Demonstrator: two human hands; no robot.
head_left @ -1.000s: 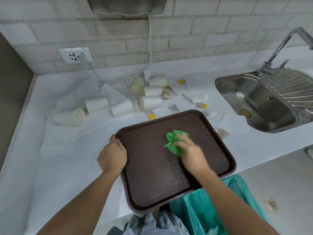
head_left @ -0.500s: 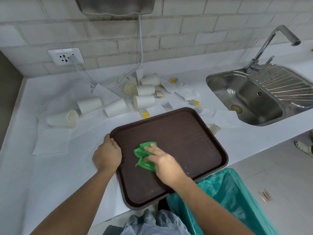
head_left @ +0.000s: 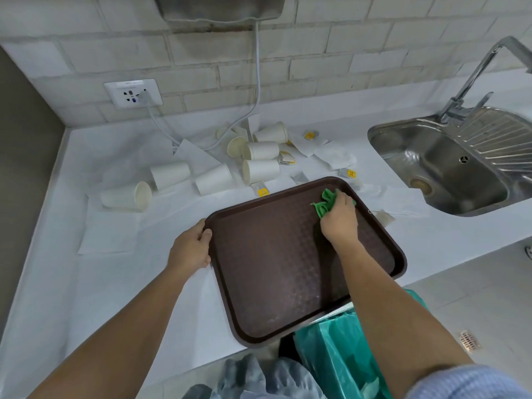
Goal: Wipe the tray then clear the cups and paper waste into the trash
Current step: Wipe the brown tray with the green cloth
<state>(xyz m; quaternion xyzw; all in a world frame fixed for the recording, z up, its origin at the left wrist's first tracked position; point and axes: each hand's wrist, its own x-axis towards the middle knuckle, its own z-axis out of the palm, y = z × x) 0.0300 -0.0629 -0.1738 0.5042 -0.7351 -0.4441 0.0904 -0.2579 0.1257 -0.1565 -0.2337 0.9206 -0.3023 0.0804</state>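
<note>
Tray [head_left: 288, 269] gripped at left rim by left hand [head_left: 190, 250]; right hand [head_left: 339, 218] clutches green cloth [head_left: 325, 204] at far corner

textured brown plastic tray [head_left: 276, 272], shiny steel sink [head_left: 403, 156]

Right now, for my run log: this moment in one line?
phase: wiping | left hand grips tray rim | right hand grips green cloth, far corner | cups uncleared

Both forearms are bare down to the left hand [head_left: 190, 251] and the right hand [head_left: 339, 220]. The right upper arm wears a short light-blue sleeve [head_left: 466, 381], finely striped in a paler tone, seen only at the bottom right corner
</note>
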